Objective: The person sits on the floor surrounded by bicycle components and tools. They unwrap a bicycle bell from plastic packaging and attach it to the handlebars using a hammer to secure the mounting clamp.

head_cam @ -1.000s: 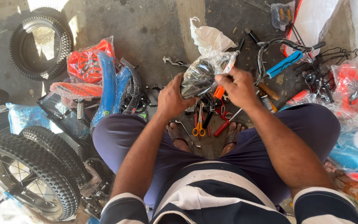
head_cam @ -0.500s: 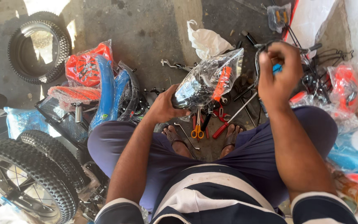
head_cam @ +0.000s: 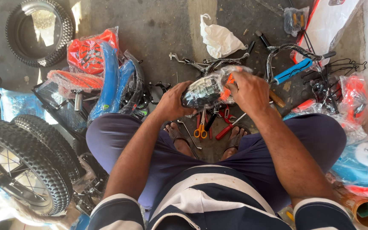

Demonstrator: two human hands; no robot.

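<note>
Item held, centre of the frame: a clear plastic bag of small parts, dark metal pieces and something orange visible through the film. It is gripped at both ends and kept lifted above the floor, apparently so that the film can be worked between the two hands.

Left hand: closed around the bag's lower left end, fingers wrapped under it, which steadies the load.

Right hand: clamped on the bag's right end, fingertips pinched into the plastic at the top edge (a pulling or tearing grip, by the look of it).

Below the hands, on the concrete between the sandalled feet: orange-handled scissors, red-handled pliers and a thin wrench, laid within easy reach.

Upper centre: a crumpled white bag; beside it, black handlebars with a blue grip.

Upper left: a loose tyre lying flat. Left of centre: blue mudguards and orange parts in plastic wrap, still packaged.

Lower left: a spoked wheel with knobbly tyre.

Lower right edge: a blue and white toy figure, partly cut off.
</note>
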